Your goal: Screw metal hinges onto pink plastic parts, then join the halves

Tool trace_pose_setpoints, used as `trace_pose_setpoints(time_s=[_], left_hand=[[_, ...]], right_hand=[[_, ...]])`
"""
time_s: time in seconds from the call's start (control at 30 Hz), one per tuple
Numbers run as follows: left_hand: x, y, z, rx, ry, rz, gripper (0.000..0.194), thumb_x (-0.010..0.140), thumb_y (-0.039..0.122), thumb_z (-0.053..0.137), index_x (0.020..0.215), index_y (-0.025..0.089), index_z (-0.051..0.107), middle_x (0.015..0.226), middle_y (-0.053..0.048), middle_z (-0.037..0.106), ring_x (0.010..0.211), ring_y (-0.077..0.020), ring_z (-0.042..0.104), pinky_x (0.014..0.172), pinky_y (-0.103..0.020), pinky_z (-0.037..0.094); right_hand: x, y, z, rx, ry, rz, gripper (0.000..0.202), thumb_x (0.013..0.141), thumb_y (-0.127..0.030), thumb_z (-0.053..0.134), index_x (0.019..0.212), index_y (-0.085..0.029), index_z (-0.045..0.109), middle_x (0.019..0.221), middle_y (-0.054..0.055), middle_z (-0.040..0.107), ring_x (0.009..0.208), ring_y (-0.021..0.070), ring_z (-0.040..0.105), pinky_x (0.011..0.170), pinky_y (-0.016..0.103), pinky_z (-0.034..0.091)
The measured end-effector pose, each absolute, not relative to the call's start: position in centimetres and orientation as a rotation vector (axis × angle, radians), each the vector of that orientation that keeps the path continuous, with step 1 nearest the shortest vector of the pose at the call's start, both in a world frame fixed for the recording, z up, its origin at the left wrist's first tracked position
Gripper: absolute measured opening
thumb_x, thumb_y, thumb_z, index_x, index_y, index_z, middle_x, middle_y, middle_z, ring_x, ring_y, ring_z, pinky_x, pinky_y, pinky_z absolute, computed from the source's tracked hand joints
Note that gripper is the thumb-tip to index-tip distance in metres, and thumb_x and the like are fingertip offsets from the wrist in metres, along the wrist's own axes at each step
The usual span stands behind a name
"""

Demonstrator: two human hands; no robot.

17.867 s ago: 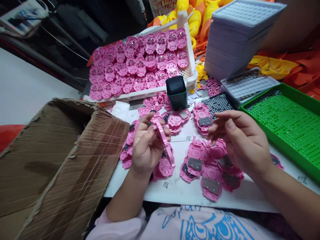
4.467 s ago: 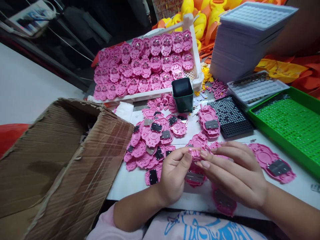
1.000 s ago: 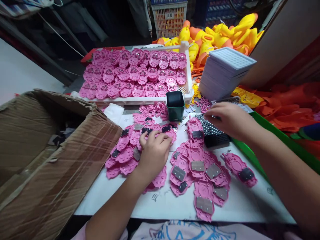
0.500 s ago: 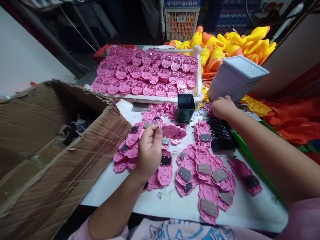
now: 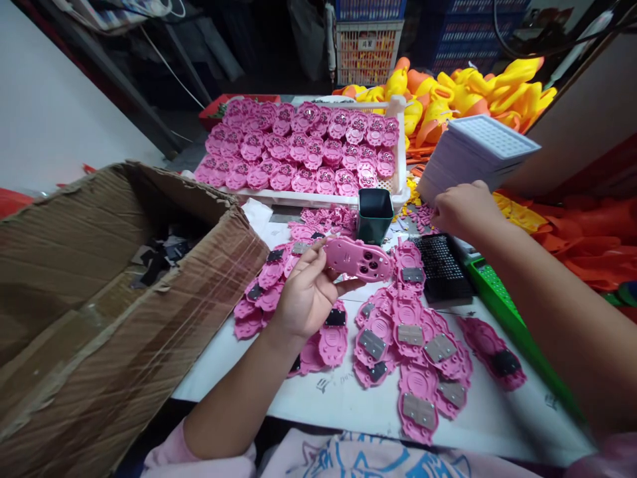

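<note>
My left hand (image 5: 309, 292) holds a pink plastic shell (image 5: 358, 259) by its left end; the shell's face with three dark round spots shows. My right hand (image 5: 465, 209) is over small pink pieces (image 5: 423, 219), beside a stack of pale trays (image 5: 462, 156); its fingertips are hidden. A dark green cup (image 5: 375, 216) stands behind the held shell. Pink shells with metal or black plates (image 5: 411, 334) lie in overlapping groups on the white table (image 5: 348, 405), and a single one (image 5: 492, 352) lies at the right. The black grid tray (image 5: 442, 269) is below my right hand.
An open cardboard box (image 5: 199, 299) stands at the left. Behind the table, a white crate (image 5: 402, 146) holds rows of pink shells. Yellow and orange rubber pieces (image 5: 468, 93) are piled at the back right. A green tray edge (image 5: 517, 325) runs along the right.
The shell in my left hand has turned so that its dark-spotted face shows. My right hand has shifted slightly beside the pale stack. The whole view has moved a little.
</note>
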State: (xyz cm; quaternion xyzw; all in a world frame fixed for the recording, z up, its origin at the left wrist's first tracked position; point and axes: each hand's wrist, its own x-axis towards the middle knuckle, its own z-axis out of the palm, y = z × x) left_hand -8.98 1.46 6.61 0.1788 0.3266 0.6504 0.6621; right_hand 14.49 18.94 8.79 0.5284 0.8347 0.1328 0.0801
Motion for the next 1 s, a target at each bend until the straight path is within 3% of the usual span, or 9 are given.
trace_pose_setpoints(time_s=[0.07, 0.17, 0.27, 0.37, 0.43, 0.53, 0.73, 0.87, 1.0], left_hand=[[-8.8, 1.3, 6.8, 0.360, 0.700, 1.441, 0.017, 0.090, 0.017, 0.046, 0.098, 0.022, 0.060, 0.095, -0.001, 0.065, 0.086, -0.0147, 0.063, 0.080, -0.040, 0.054], [-8.7, 1.2, 6.9, 0.276, 0.660, 1.378, 0.023, 0.092, 0.019, 0.042, 0.105, 0.023, 0.060, 0.080, 0.000, 0.061, 0.076, -0.0131, 0.061, 0.074, -0.037, 0.055], [-8.7, 1.1, 7.1, 0.267, 0.573, 1.284, 0.025, 0.091, 0.024, 0.041, 0.111, 0.025, 0.058, 0.072, 0.001, 0.052, 0.066, -0.0124, 0.056, 0.064, -0.032, 0.053], [-8.6, 0.8, 7.3, 0.271, 0.513, 1.171, 0.029, 0.086, 0.038, 0.048, 0.108, 0.022, 0.058, 0.072, 0.000, 0.048, 0.059, -0.0116, 0.049, 0.050, -0.024, 0.045], [-8.3, 0.3, 7.2, 0.258, 0.492, 1.106, 0.035, 0.078, 0.041, 0.056, 0.104, 0.019, 0.058, 0.077, -0.003, 0.050, 0.061, -0.0127, 0.049, 0.045, -0.021, 0.039], [-7.8, -0.4, 6.8, 0.245, 0.448, 1.012, 0.034, 0.064, 0.029, 0.060, 0.095, 0.017, 0.059, 0.091, -0.008, 0.054, 0.067, -0.0148, 0.052, 0.045, -0.020, 0.035], [-7.0, -1.1, 5.7, 0.280, 0.409, 0.855, 0.045, 0.051, 0.021, 0.054, 0.096, 0.015, 0.059, 0.100, -0.012, 0.058, 0.076, -0.0203, 0.056, 0.051, -0.026, 0.042], [-6.6, -1.1, 5.3, 0.402, 0.416, 0.785, 0.048, 0.059, 0.022, 0.061, 0.106, 0.013, 0.058, 0.085, -0.012, 0.065, 0.066, -0.0178, 0.060, 0.058, -0.026, 0.044], [-6.3, -1.2, 5.0, 0.485, 0.482, 0.758, 0.047, 0.071, 0.031, 0.063, 0.113, 0.010, 0.056, 0.088, -0.015, 0.068, 0.066, -0.0185, 0.066, 0.063, -0.026, 0.048]], right_hand=[[14.6, 16.5, 10.0, 1.766, 2.571, 0.132, 0.020, 0.075, -0.029, 0.056, 0.079, -0.016, 0.070, 0.079, 0.010, 0.068, 0.074, 0.0231, 0.060, 0.065, 0.034, 0.040], [14.6, 11.8, 9.8, 1.951, 2.797, -0.667, 0.011, 0.072, -0.028, 0.063, 0.073, -0.020, 0.068, 0.068, 0.003, 0.067, 0.063, 0.0158, 0.058, 0.059, 0.029, 0.043], [14.2, 7.3, 7.8, 1.749, 2.886, -1.479, 0.009, 0.072, -0.027, 0.065, 0.072, -0.018, 0.065, 0.069, 0.002, 0.065, 0.061, 0.0134, 0.057, 0.056, 0.026, 0.046], [13.7, 4.3, 6.3, 1.536, 2.938, -1.976, 0.010, 0.074, -0.023, 0.067, 0.083, -0.019, 0.065, 0.074, 0.001, 0.064, 0.063, 0.0116, 0.056, 0.058, 0.024, 0.048], [13.4, 3.2, 6.1, 1.411, 2.975, -2.094, 0.015, 0.078, -0.019, 0.064, 0.093, -0.021, 0.067, 0.080, 0.002, 0.066, 0.068, 0.0116, 0.059, 0.061, 0.024, 0.049], [13.1, 2.6, 6.2, 1.366, 2.948, -2.253, 0.015, 0.081, -0.015, 0.061, 0.091, -0.022, 0.069, 0.088, 0.004, 0.068, 0.079, 0.0129, 0.063, 0.069, 0.024, 0.051], [12.9, 2.0, 5.6, 1.426, 2.809, -2.560, 0.005, 0.079, -0.019, 0.068, 0.082, -0.022, 0.065, 0.084, 0.001, 0.066, 0.080, 0.0117, 0.062, 0.072, 0.024, 0.050], [13.0, 1.7, 5.8, 1.392, 3.000, -2.399, 0.012, 0.084, -0.017, 0.062, 0.093, -0.024, 0.065, 0.090, 0.001, 0.066, 0.085, 0.0121, 0.061, 0.076, 0.025, 0.050], [12.9, 1.9, 5.8, 1.394, 3.260, -2.102, 0.013, 0.085, -0.015, 0.060, 0.094, -0.023, 0.065, 0.090, 0.002, 0.065, 0.085, 0.0129, 0.060, 0.076, 0.026, 0.049]])
